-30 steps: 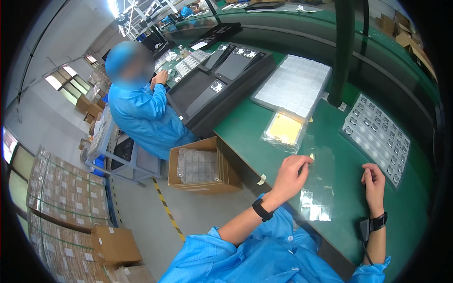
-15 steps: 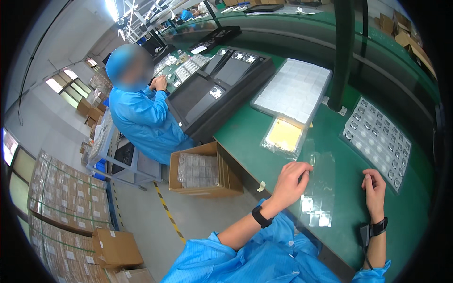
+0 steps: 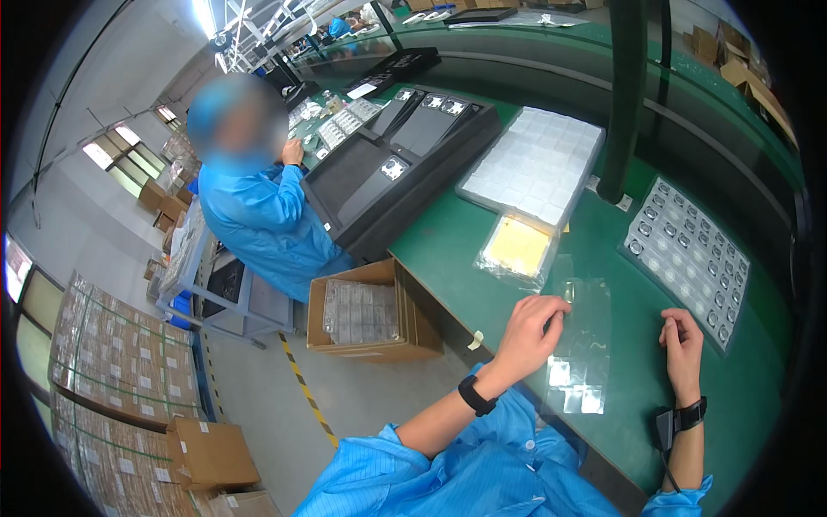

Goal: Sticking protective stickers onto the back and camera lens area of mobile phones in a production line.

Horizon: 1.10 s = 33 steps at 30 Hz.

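My left hand [image 3: 527, 338] rests at the left edge of a clear plastic sheet [image 3: 590, 323] on the green table. Its thumb and forefinger are closed together by the sheet's upper part; whatever they pinch, if anything, cannot be made out. Shiny square patches [image 3: 560, 372] show at the sheet's near end. To the right of the sheet, my right hand [image 3: 684, 345] has its fingers curled in, with nothing visible in them. Beyond that hand lies a clear tray [image 3: 680, 226] with rows of round pockets, many holding small dark-rimmed round parts.
A white compartment tray [image 3: 543, 159] and a bagged yellow square [image 3: 519, 245] lie farther off, left of a dark green post [image 3: 627, 112]. A black case [image 3: 405, 177] juts over the table's left edge, near a co-worker in blue [image 3: 258, 211]. Below stands an open carton [image 3: 418, 319].
The co-worker's head and upper body have shifted slightly left. My two hands stay where they were.
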{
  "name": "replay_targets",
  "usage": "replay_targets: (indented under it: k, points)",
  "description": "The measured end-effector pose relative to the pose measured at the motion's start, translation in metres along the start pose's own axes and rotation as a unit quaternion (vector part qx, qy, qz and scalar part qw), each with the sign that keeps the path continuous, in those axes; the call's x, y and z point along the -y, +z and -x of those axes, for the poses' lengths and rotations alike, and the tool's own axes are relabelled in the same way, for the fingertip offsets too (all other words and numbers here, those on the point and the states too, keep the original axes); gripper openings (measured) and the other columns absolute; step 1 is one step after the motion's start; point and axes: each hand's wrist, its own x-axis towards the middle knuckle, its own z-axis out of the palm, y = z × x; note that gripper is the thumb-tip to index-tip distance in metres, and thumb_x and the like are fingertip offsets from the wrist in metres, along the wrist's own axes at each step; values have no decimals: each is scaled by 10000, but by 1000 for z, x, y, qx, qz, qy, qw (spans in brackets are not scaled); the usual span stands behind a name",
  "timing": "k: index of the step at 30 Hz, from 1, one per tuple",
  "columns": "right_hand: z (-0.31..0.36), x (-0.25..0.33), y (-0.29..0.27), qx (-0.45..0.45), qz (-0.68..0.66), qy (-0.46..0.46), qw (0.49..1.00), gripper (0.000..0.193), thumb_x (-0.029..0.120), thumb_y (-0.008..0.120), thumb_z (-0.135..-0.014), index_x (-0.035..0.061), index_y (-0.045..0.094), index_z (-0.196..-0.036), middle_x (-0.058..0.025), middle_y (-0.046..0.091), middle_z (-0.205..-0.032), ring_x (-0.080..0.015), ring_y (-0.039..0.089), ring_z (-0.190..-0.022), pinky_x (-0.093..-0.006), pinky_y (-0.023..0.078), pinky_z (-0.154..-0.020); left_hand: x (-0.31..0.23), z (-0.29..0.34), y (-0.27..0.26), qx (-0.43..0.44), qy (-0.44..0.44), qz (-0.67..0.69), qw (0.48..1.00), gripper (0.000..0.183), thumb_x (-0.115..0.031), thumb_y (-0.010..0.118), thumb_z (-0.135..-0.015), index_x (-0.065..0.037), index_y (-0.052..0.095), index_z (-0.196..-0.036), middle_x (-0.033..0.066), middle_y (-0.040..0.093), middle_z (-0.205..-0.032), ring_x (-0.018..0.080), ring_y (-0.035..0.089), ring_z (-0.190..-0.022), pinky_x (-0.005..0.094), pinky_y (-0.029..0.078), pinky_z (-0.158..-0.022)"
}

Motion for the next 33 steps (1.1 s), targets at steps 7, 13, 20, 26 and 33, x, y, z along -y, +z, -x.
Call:
replay_targets:
  k: [7, 13, 20, 26, 33]
  points:
    - [-1, 2, -2, 4, 3, 3, 1000, 136, 90, 501, -984, 15, 609, -1022, 41, 466, -687, -43, 437, -635, -206, 344, -566, -3, 1, -1, -5, -3, -2, 1000, 152, -23, 564, -880, -37, 646, -1008, 106, 672, -1011, 294, 606, -1001, 397, 405, -965]
    - [3, 1, -5, -4, -4, 6, 1000, 139, 95, 510, -982, 9, 611, -1021, 30, 497, -715, -50, 462, -645, -206, 361, -576, -2, 2, 6, -6, -5, -6, 1000, 158, -35, 572, -881, -45, 661, -1011, 110, 675, -1032, 305, 605, -1020, 393, 422, -955]
    - [-7, -1, 3, 19, 33, -44, 998, 177, 106, 551, -958, 28, 655, -1077, -23, 627, -739, -76, 572, -677, -250, 479, -621, 0, 4, -2, -6, -47, -18, 999, 167, -32, 546, -912, -33, 690, -997, 145, 686, -1022, 283, 624, -1001, 363, 469, -905]
    - [5, 1, -8, -9, 61, -62, 996, 170, 132, 565, -940, 48, 657, -1055, -89, 654, -732, -148, 628, -642, -299, 501, -606, -8, -1, 5, 30, -66, 15, 997, 177, -21, 530, -909, -31, 678, -1005, 158, 671, -1052, 307, 611, -1022, 376, 448, -932]
    - [1, -4, -7, -19, 91, -81, 992, 177, 188, 553, -911, 80, 663, -998, -125, 685, -792, -285, 671, -713, -383, 511, -632, -10, 1, 4, 37, -98, 59, 993, 209, -36, 440, -970, 43, 625, -1026, 114, 650, -1017, 204, 592, -987, 309, 442, -914]
